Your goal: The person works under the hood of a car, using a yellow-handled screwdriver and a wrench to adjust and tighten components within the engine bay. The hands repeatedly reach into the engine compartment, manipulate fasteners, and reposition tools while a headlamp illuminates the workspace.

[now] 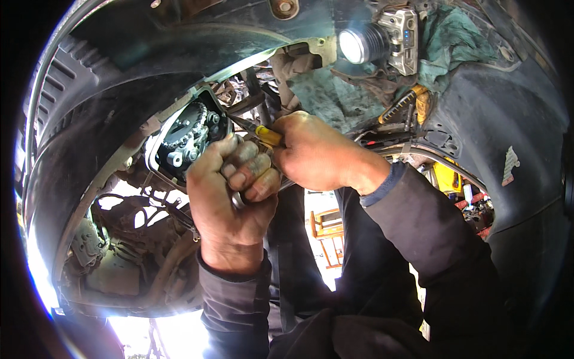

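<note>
My right hand (326, 152) is closed around a tool with a yellow handle (269, 136) and a tapered metal blade; the blade's tip reaches the right edge of an engine opening. Inside that opening, chain and gear parts (190, 134) show within a pale-rimmed housing (153, 146). Just below and right of it, my left hand (230, 191) is closed, fingers curled toward the palm and smudged dark. A small shiny bit shows at its palm, but what it belongs to is hidden. Both hands are close together, the left fingertips near the tool.
A lit work lamp (353, 46) stands at the upper right beside a green cloth (457, 45). Another yellow-handled tool (399, 106) lies below it. Dark car panels (508, 137) curve around the work area. Hoses and metal parts (167, 263) sit at lower left.
</note>
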`<control>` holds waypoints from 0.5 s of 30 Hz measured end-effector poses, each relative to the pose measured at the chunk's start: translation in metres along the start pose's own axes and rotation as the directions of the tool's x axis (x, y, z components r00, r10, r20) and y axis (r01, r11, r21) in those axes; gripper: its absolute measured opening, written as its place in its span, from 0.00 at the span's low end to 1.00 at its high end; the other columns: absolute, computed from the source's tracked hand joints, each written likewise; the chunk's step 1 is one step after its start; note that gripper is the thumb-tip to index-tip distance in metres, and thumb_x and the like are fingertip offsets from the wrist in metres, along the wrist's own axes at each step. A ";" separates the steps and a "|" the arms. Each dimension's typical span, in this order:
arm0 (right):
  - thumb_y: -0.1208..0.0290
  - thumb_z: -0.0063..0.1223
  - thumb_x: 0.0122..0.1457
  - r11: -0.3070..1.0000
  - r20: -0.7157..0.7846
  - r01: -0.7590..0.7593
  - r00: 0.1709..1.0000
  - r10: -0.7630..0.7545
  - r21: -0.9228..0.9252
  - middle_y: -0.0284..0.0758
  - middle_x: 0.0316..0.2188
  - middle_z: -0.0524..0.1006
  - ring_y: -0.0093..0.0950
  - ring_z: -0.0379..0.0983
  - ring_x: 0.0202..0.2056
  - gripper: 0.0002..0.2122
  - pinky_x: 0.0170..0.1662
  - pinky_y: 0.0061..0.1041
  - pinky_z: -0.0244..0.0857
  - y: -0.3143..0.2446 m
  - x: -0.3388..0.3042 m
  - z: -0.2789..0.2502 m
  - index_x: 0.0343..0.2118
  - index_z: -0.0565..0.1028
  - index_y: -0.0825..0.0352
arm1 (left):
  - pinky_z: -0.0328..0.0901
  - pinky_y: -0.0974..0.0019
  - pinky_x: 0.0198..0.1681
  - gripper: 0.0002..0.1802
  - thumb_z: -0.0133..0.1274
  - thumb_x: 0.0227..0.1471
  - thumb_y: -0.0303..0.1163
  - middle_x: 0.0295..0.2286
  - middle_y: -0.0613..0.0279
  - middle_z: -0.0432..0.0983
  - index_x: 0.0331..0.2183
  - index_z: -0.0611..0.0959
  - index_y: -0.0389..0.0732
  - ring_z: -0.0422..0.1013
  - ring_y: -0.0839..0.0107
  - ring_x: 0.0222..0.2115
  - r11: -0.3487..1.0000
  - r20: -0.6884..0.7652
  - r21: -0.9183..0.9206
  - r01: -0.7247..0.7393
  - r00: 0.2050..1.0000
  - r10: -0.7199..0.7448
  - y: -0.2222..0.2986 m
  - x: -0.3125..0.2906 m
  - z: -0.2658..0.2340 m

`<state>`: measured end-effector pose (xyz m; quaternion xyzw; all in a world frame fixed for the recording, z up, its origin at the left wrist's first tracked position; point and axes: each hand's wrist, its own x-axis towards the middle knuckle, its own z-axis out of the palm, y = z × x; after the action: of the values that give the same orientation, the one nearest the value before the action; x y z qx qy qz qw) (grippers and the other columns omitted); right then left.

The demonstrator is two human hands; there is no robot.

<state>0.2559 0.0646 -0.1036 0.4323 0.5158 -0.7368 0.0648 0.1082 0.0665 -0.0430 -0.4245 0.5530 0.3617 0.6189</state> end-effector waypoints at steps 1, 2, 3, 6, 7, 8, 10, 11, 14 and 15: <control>0.74 0.50 0.51 1.000 -0.011 -0.014 1.000 0.014 0.020 0.58 0.27 0.76 0.52 0.76 0.33 0.10 0.35 0.43 0.68 0.001 0.001 0.000 0.29 0.75 0.79 | 0.52 0.75 0.14 0.15 0.39 0.59 0.28 0.15 0.73 0.56 0.20 0.63 0.47 0.53 0.82 0.12 1.000 -0.058 0.015 0.000 0.998 0.000 0.004 0.001 0.005; 0.74 0.50 0.51 0.999 0.022 -0.043 0.999 0.043 0.031 0.58 0.27 0.76 0.52 0.75 0.33 0.10 0.35 0.44 0.68 0.003 0.001 0.001 0.29 0.75 0.79 | 0.52 0.75 0.14 0.15 0.38 0.59 0.28 0.14 0.73 0.56 0.20 0.63 0.47 0.53 0.82 0.12 0.999 0.027 -0.034 0.033 0.999 -0.032 0.005 0.001 0.007; 0.74 0.50 0.51 0.996 0.055 -0.073 0.996 0.070 0.047 0.57 0.27 0.76 0.52 0.75 0.33 0.10 0.35 0.44 0.68 0.004 0.000 0.004 0.28 0.75 0.78 | 0.52 0.75 0.14 0.15 0.38 0.59 0.27 0.14 0.73 0.56 0.20 0.63 0.47 0.53 0.82 0.13 0.999 -0.050 -0.044 0.025 0.998 -0.027 0.005 0.000 0.009; 0.72 0.51 0.53 0.997 -0.047 -0.077 0.996 0.078 0.023 0.53 0.26 0.74 0.53 0.72 0.33 0.10 0.34 0.45 0.66 0.013 -0.011 0.016 0.34 0.75 0.74 | 0.53 0.75 0.16 0.14 0.39 0.60 0.28 0.15 0.73 0.56 0.21 0.64 0.46 0.54 0.81 0.14 1.000 -0.073 0.029 0.001 0.997 0.001 -0.002 -0.002 0.013; 0.72 0.52 0.53 0.993 -0.141 -0.114 0.984 0.108 -0.031 0.52 0.27 0.73 0.52 0.71 0.33 0.11 0.35 0.43 0.65 0.017 -0.023 0.021 0.37 0.73 0.73 | 0.53 0.74 0.16 0.14 0.39 0.60 0.29 0.15 0.72 0.56 0.21 0.64 0.46 0.53 0.81 0.14 0.998 -0.068 0.069 0.010 0.998 -0.005 -0.007 -0.003 0.012; 0.73 0.53 0.53 0.996 -0.276 -0.072 0.960 0.054 -0.055 0.51 0.29 0.72 0.51 0.70 0.34 0.13 0.36 0.42 0.65 0.020 -0.039 0.027 0.40 0.72 0.72 | 0.53 0.74 0.16 0.14 0.39 0.60 0.30 0.16 0.72 0.56 0.21 0.64 0.46 0.53 0.80 0.14 0.997 -0.150 0.062 0.038 0.988 -0.029 -0.014 -0.005 0.012; 0.75 0.55 0.52 0.979 -0.477 -0.142 0.877 0.056 -0.146 0.47 0.35 0.71 0.48 0.69 0.36 0.15 0.40 0.41 0.65 0.032 -0.073 0.033 0.43 0.70 0.71 | 0.51 0.73 0.16 0.11 0.44 0.59 0.32 0.18 0.70 0.56 0.24 0.65 0.44 0.53 0.79 0.14 0.974 -0.116 0.223 0.041 0.993 -0.015 -0.025 -0.012 0.008; 0.75 0.56 0.51 0.947 -0.572 -0.183 0.821 -0.001 -0.263 0.46 0.37 0.71 0.47 0.69 0.38 0.16 0.43 0.41 0.65 0.041 -0.084 0.032 0.44 0.70 0.71 | 0.51 0.73 0.15 0.12 0.44 0.60 0.32 0.17 0.71 0.56 0.23 0.65 0.45 0.53 0.79 0.13 0.949 -0.039 0.314 0.031 0.999 -0.019 -0.034 -0.015 0.005; 0.76 0.60 0.45 0.726 -0.722 -0.468 0.690 -0.056 -0.503 0.46 0.45 0.68 0.47 0.63 0.49 0.22 0.52 0.46 0.59 0.047 -0.111 0.026 0.45 0.69 0.71 | 0.52 0.72 0.15 0.09 0.44 0.59 0.31 0.16 0.69 0.55 0.27 0.66 0.44 0.54 0.78 0.12 0.852 0.018 0.513 -0.110 0.993 0.118 -0.059 -0.025 -0.010; 0.75 0.61 0.45 0.817 -0.755 -0.329 0.629 -0.184 -0.474 0.46 0.47 0.68 0.48 0.61 0.51 0.25 0.56 0.48 0.56 0.047 -0.104 0.024 0.49 0.68 0.71 | 0.52 0.72 0.14 0.07 0.44 0.59 0.31 0.16 0.70 0.55 0.29 0.66 0.43 0.54 0.78 0.12 0.821 0.005 0.553 -0.142 0.986 0.167 -0.063 -0.029 -0.018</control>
<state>0.3319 -0.0127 -0.0609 0.6861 0.6694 -0.2848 -0.0049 0.1555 0.0267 -0.0070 -0.1897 0.6798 0.2264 0.6713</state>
